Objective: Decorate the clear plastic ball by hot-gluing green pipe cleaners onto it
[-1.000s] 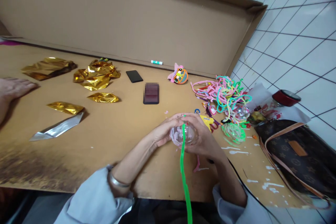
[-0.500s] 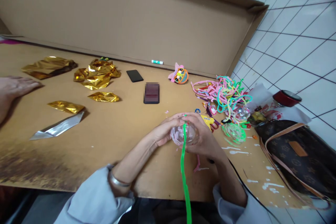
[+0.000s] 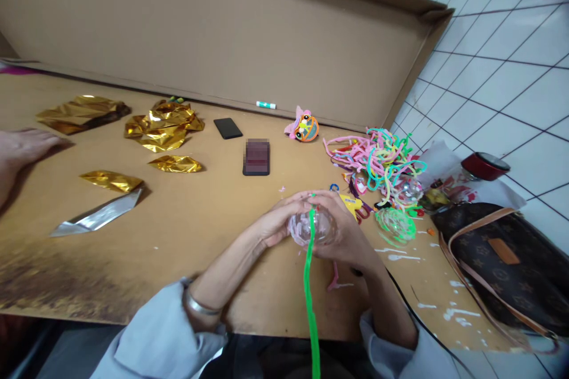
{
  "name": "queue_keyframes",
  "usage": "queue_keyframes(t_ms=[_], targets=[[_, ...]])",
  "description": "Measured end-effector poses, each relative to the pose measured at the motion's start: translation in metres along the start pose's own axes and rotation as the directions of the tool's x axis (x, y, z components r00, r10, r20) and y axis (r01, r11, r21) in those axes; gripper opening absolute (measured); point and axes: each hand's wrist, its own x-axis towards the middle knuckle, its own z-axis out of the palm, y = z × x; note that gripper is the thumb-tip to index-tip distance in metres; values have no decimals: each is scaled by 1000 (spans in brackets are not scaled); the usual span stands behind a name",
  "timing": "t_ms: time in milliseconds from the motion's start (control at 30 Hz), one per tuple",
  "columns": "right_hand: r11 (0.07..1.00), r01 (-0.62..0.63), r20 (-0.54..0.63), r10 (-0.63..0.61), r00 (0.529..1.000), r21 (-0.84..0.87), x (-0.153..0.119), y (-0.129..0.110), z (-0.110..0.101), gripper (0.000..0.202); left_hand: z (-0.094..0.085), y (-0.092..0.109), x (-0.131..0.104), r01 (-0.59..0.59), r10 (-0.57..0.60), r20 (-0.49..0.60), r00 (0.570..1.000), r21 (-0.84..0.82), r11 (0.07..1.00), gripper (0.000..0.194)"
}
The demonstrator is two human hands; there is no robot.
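Between my two hands is a clear plastic ball (image 3: 320, 231) with pale pink stuff on its left side. My left hand (image 3: 284, 222) curls around its far left, fingers bent over the top. My right hand (image 3: 349, 231) wraps its right side, and the fingertips of both hands meet at the far edge. A bright green fuzzy strip (image 3: 309, 284) runs from the top of the ball down toward my lap. Whether fingers also pinch the strip's upper end I cannot tell. Just right of my right hand lies a yellow glue gun (image 3: 352, 206), partly hidden.
Right of my hands are a green-streaked clear ball (image 3: 395, 226), a heap of coloured fuzzy strips (image 3: 377, 157), a jar (image 3: 462, 180) and a brown handbag (image 3: 502, 266). Gold foil (image 3: 164, 125) and a phone (image 3: 256, 157) lie left. Another person's hand (image 3: 26, 151) rests far left.
The hanging part of the green strip has swung slightly left. Both my hands and the ball have stayed almost still.
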Motion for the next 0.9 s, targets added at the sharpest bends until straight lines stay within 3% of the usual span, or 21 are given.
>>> queue_keyframes(t_ms=[633,900], targets=[[1000,24,-10,-23,1000,17,1,-2,-1,76,2,0,-1,-17,18,9,1000,-63,998,33],[1000,-13,10,13,1000,27,0,-1,-4,79,5,2,-2,-7,1,-47,999,-143,990,29]])
